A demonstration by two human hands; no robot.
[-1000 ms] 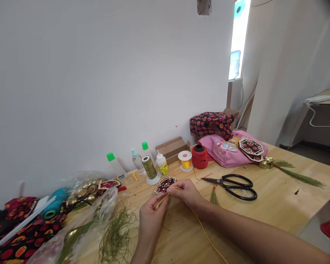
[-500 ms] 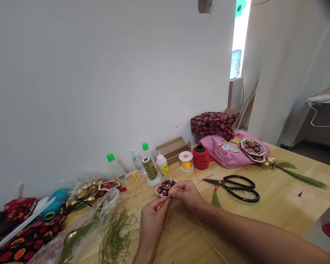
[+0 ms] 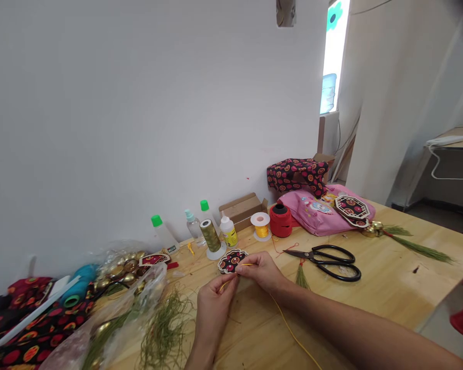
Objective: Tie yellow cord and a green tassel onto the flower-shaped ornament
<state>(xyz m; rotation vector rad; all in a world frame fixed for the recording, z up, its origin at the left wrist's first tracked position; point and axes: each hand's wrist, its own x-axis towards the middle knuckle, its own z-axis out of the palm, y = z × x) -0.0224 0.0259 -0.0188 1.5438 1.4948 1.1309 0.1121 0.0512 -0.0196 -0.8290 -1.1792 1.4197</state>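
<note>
Both hands meet at the near edge of a flower-shaped ornament [image 3: 230, 260] with a pale scalloped rim and dark patterned face. My left hand [image 3: 215, 298] is closed, its thumb and finger pinching a yellow cord. Just right of it, my right hand [image 3: 263, 272] also pinches the yellow cord [image 3: 293, 334], close to the ornament's lower edge. The cord's long tail runs out under my right wrist toward the table's front. Fingers hide the exact spot where cord and ornament meet.
Black-handled scissors [image 3: 324, 259] and a small green tassel [image 3: 302, 277] lie right of my hands. Behind stand a yellow cord spool [image 3: 261, 227], a red thread cone [image 3: 281, 221], a glue bottle [image 3: 228, 231] and a green thread cone [image 3: 210, 237]. Loose green threads [image 3: 165, 329] lie left.
The view has shifted slightly. My hands keep the same pinch on the yellow cord, with hardly any movement.
</note>
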